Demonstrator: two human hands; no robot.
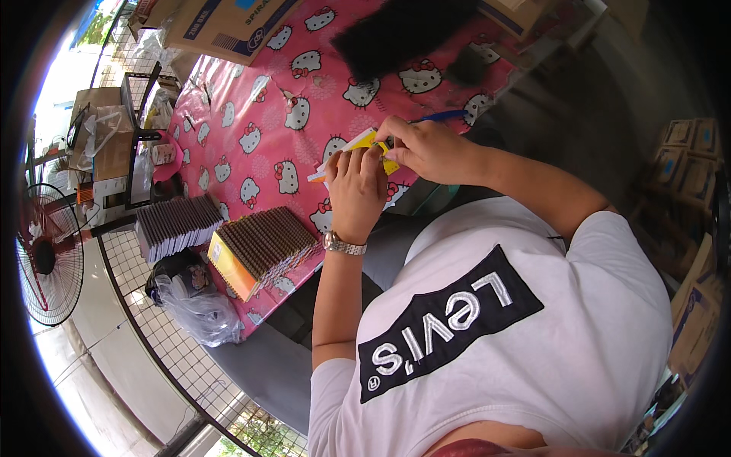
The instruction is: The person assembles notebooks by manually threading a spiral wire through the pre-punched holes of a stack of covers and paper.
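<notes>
A small yellow and white notebook [361, 142] lies on the pink tablecloth, partly covered by my hands. My left hand [356, 183] is closed over its near side, fingers bent along the edge. On the notebook's right end, my right hand [435, 151] is closed, thumb and fingers pinched near its edge. A slim blue handle [443, 116] sticks out behind that hand; the working end of this tool is mostly hidden by the fingers. Left of my left forearm stands a stack of spiral notebooks [263, 247] with yellow-orange covers, beside another spiral-bound stack [179, 227].
A pink patterned tablecloth [263, 164] covers the table. At its far side are a black heap [400, 34] and a cardboard box [228, 30]. Clear plastic bags [199, 308] hang by the left edge, near a standing fan [47, 255]. Stacked cartons [685, 164] stand right.
</notes>
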